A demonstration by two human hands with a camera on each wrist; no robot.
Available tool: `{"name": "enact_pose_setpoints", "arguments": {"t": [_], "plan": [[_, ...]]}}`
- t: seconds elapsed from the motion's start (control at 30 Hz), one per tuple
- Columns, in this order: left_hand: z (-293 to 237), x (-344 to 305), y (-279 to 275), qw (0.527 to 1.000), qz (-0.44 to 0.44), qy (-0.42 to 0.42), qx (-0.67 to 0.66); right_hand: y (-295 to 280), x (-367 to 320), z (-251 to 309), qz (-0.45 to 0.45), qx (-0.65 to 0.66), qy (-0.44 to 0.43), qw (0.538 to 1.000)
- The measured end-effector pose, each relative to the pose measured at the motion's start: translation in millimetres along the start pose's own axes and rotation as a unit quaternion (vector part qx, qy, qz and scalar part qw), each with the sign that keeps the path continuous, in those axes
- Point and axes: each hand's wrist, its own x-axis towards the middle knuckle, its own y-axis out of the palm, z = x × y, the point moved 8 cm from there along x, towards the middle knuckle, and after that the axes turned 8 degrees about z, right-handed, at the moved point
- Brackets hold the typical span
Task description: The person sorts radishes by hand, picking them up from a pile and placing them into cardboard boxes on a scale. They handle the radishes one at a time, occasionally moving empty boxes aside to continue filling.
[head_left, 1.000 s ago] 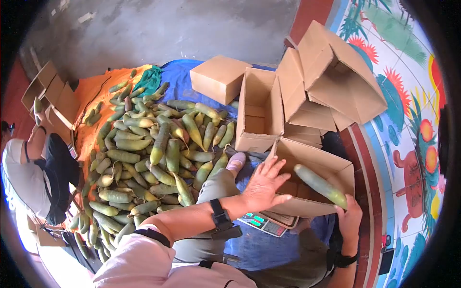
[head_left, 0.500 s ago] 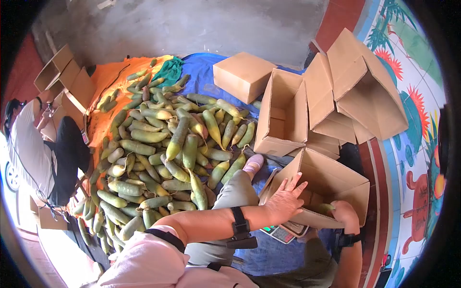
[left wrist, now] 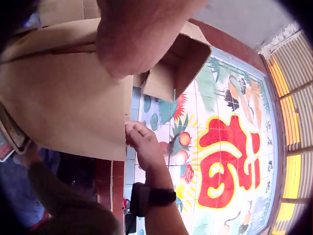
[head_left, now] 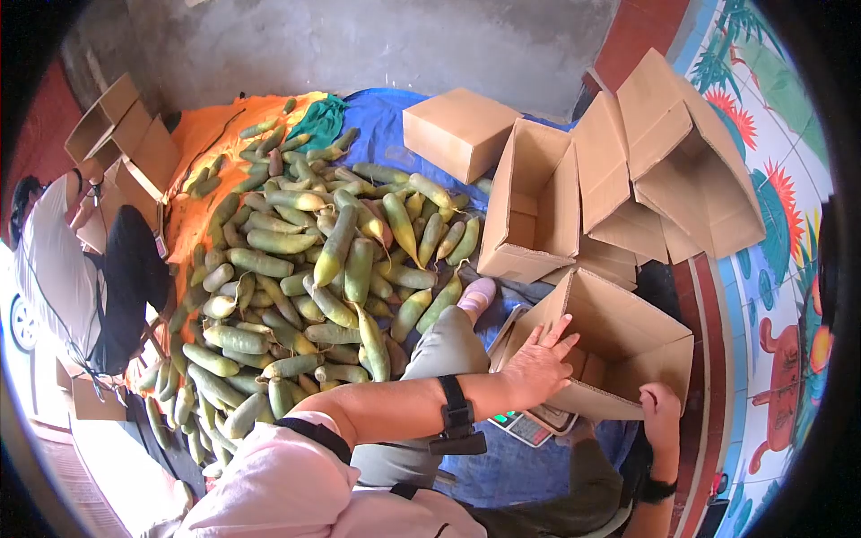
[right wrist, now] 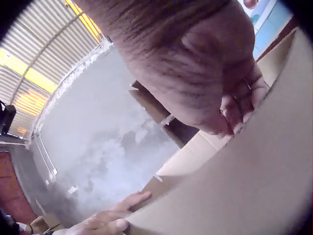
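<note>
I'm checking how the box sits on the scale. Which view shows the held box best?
The head view: it shows the whole open box, left hand flat on its side, right hand at its corner, scale beneath. The left wrist view shows only one outer wall; the right wrist view, a blurred wall.

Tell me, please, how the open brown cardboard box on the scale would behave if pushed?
Probably tippy: the open brown cardboard box perches on a small grey scale. Likely light and flexible: thin walls, unsealed flaps. The left hand rests on its wall; the right hand grips its rim.
</note>
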Motion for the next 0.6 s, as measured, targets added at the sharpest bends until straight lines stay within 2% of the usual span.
{"name": "enact_pose_setpoints", "arguments": {"t": [0.13,0.2,0.33,0.4,0.47,0.6], "plan": [[1,1,1,1.000,-0.007,0.008,0.005,-16,-48,20,-0.022,-0.055,0.023,0.998],[1,1,1,1.000,0.003,0.015,0.002,-22,-76,17,-0.073,-0.108,0.022,0.991],[4,1,-2,1.000,-0.006,0.024,-0.001,-19,-119,5,-0.076,-0.083,0.057,0.992],[4,0,-3,0.997,-0.027,0.040,0.056,-3,-137,-11,-0.025,-0.055,0.096,0.994],[6,-1,-7,0.996,-0.046,0.051,0.053,12,-147,-14,-0.013,-0.053,0.121,0.991],[7,-2,-9,0.997,-0.024,0.073,0.024,29,-153,-11,-0.017,-0.023,0.112,0.993]]}}
